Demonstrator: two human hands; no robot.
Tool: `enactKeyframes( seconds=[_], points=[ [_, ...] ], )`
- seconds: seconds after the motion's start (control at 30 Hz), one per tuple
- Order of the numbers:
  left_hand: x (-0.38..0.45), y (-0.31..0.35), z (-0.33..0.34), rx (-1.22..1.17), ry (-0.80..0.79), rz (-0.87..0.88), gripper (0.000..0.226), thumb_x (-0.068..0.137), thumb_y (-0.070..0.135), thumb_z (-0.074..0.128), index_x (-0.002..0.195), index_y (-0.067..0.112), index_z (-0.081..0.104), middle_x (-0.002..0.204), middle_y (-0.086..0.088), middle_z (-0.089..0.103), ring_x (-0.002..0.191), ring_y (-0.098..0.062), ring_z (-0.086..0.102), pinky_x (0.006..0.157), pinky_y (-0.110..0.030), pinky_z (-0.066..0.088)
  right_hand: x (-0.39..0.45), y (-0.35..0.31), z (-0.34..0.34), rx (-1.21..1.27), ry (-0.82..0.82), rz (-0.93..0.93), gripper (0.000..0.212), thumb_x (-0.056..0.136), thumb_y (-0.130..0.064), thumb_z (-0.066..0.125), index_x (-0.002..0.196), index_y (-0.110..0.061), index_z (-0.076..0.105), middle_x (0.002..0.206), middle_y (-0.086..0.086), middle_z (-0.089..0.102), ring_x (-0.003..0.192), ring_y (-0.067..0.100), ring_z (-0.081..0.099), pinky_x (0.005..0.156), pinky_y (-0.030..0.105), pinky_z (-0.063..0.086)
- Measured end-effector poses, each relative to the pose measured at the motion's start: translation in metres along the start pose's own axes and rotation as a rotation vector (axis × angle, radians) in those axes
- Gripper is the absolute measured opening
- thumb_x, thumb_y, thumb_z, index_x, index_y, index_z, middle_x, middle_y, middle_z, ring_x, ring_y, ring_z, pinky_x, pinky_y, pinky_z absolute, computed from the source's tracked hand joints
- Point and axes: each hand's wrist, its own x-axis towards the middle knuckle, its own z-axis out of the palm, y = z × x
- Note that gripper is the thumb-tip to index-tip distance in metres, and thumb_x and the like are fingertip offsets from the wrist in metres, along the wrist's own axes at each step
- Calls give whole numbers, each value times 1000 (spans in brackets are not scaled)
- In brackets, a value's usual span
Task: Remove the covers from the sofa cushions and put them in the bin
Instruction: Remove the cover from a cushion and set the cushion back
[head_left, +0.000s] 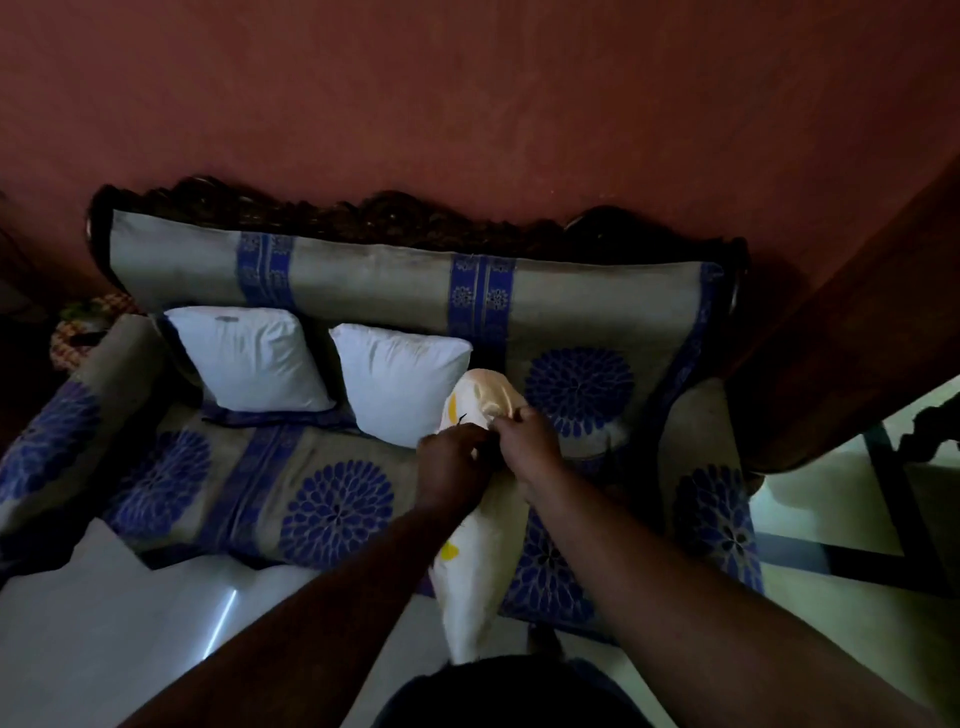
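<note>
A cushion in a cream cover with yellow marks (483, 551) stands on edge in front of me, leaning over the sofa's front. My left hand (454, 462) and my right hand (527, 447) both grip the cover's upper end, where shiny peach fabric (491, 389) bunches above my fingers. Two bare white cushions (249, 358) (402, 382) lean against the sofa back. No bin is in view.
The sofa (337, 509) wears a grey throw with blue flower prints and has a dark carved wooden frame. A red wall rises behind it. A wooden door (857, 338) stands at the right. A dark table frame (904, 499) sits on the pale floor (130, 613).
</note>
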Motion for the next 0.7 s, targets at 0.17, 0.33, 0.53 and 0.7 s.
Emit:
enactKeyframes(
  seconds=[0.17,0.33,0.53,0.7],
  points=[
    [55,-2,-51,-154,62,75,18,98,29,62,113,21,67,106,4,65,97,-4,58,82,-26,48,-6,17,-32,279,-255,-73,25,82,-43,71,99,-25,75,105,2,74,105,25,68,97,45,52],
    [115,27,-70,132,-600,217,44,98,34,59,138,16,58,140,-3,54,129,-16,50,108,-29,41,-14,-4,-56,248,-361,-126,23,99,-38,60,96,-22,75,96,-3,77,95,14,71,83,30,56],
    [71,11,-30,75,-928,73,23,93,53,54,105,37,67,110,7,64,109,-15,60,102,-36,45,-16,18,-80,137,-417,-142,23,98,-29,64,80,-15,68,79,5,70,77,20,66,80,40,51],
    [-19,-6,5,-351,-912,-270,26,102,38,52,95,19,68,84,5,64,71,-3,55,74,-31,47,-21,70,-77,-28,-467,-115,37,100,-15,62,66,-30,67,78,-3,71,83,15,65,77,33,50]
  ],
)
